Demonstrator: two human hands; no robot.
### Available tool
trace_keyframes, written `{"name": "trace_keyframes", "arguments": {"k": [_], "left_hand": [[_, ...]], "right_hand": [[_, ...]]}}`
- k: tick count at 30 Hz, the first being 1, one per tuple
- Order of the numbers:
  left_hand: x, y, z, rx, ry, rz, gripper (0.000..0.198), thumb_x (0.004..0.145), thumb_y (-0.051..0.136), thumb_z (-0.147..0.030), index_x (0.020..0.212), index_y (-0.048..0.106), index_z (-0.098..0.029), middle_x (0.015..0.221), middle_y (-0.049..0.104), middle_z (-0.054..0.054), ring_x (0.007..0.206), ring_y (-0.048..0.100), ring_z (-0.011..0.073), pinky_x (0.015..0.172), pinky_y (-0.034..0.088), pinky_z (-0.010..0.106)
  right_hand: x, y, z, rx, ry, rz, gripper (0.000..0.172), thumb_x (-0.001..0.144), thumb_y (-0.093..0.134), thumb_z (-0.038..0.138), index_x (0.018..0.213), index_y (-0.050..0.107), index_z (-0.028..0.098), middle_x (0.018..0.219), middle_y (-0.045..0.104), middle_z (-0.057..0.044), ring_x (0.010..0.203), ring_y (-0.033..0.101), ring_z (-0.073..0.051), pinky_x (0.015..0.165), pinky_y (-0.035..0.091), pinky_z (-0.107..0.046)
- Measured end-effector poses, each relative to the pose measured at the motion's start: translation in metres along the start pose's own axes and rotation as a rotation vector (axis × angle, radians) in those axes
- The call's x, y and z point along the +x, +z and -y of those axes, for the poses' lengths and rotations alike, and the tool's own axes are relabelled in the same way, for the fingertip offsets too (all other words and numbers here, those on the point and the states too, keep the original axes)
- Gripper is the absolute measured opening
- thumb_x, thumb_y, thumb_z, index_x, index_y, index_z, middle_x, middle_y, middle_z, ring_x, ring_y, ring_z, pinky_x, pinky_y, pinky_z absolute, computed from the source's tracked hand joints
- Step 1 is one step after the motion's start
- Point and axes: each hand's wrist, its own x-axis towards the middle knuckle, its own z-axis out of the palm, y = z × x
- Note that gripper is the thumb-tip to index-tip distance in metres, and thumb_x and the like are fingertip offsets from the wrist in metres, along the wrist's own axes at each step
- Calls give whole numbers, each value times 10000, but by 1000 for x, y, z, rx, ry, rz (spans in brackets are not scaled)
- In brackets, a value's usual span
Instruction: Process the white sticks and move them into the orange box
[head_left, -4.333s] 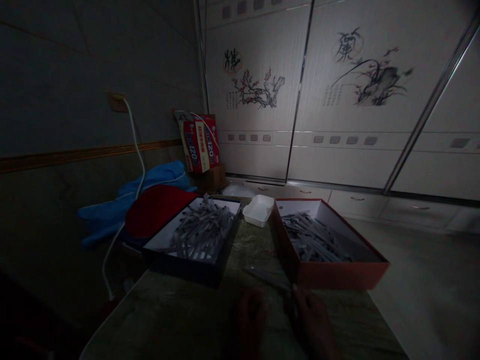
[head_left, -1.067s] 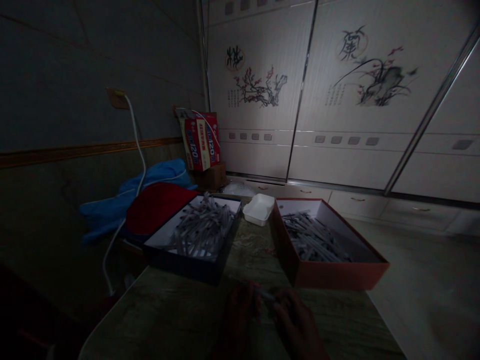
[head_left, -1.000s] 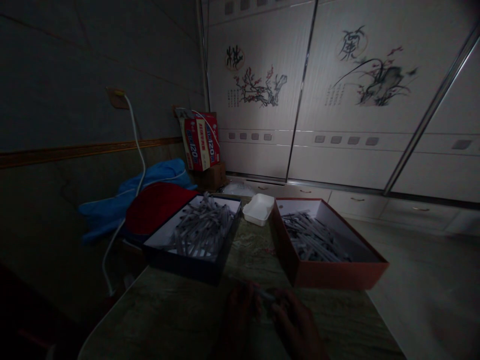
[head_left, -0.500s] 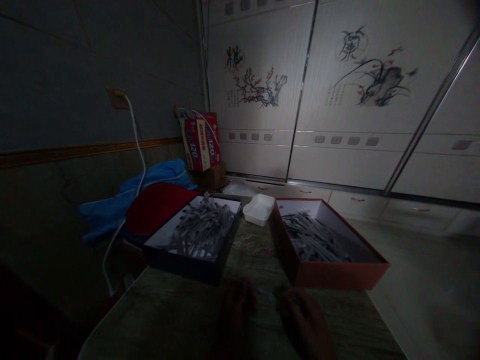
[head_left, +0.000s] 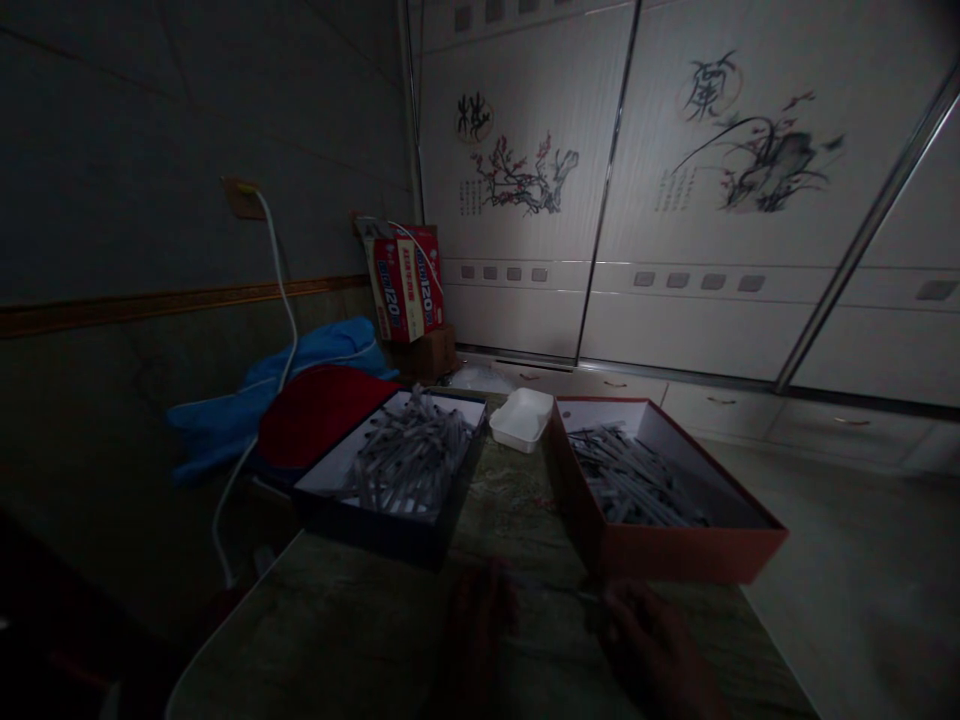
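In the dim head view, my left hand is closed on a slim, pale pen-like tube above the near part of the table. My right hand is to its right, fingers pinched around the end of a thin dark rod that points towards the tube. Whether rod and tube still touch is too dark to tell. Ahead on the left, a dark blue box holds a heap of similar pale tubes. Ahead on the right, an orange-red box contains more slim sticks, some with dark parts.
A white plastic tray stands between the boxes at the far end of the marbled table. Left of them lie a round red item and blue fabric. A white cable hangs from a wall socket. Sliding cabinet doors stand behind.
My right hand has moved right, away from my left, and the gap between them is wider. A thin dark rod now shows in that gap. My left hand has barely moved.
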Motion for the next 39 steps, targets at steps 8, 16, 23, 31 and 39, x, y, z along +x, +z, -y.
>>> {"name": "trace_keyframes", "arguments": {"k": [8, 16, 23, 31, 39], "left_hand": [[7, 8, 7, 191, -17, 75, 416, 546, 719, -560, 619, 687, -152, 447, 590, 1, 416, 508, 129, 437, 400, 257], [-2, 3, 11, 284, -6, 261, 200, 582, 729, -332, 668, 716, -152, 533, 689, 40, 533, 625, 195, 553, 476, 300], [4, 3, 15, 194, -38, 361, 364, 596, 723, -431, 856, 679, -179, 637, 679, 24, 480, 580, 145, 466, 427, 260], [11, 1, 26, 157, -70, 330, 513, 583, 683, -590, 806, 618, -132, 564, 615, 7, 435, 530, 118, 441, 372, 246], [13, 0, 31, 114, -82, 317, 488, 593, 686, -575, 798, 611, -138, 544, 603, -1, 428, 520, 113, 440, 355, 243]], "right_hand": [[-11, -42, 41, -123, -7, -287, 434, 783, 480, 601, 617, 575, 211, 504, 572, 6, 461, 533, -144, 432, 433, -223], [-11, 54, -6, -458, -301, -283, 357, 635, 662, 529, 846, 682, 241, 903, 703, -129, 785, 649, -315, 634, 508, -384], [5, 28, 28, -623, -402, -433, 384, 869, 349, 495, 900, 603, 209, 889, 697, -126, 715, 662, -260, 586, 482, -330], [104, -64, 98, -821, -250, -730, 391, 835, 357, 409, 837, 636, 135, 703, 683, -157, 643, 626, -286, 557, 392, -335], [128, -85, 83, -761, -190, -668, 470, 787, 417, 522, 818, 678, 131, 736, 696, -157, 682, 640, -286, 589, 430, -352]]}}
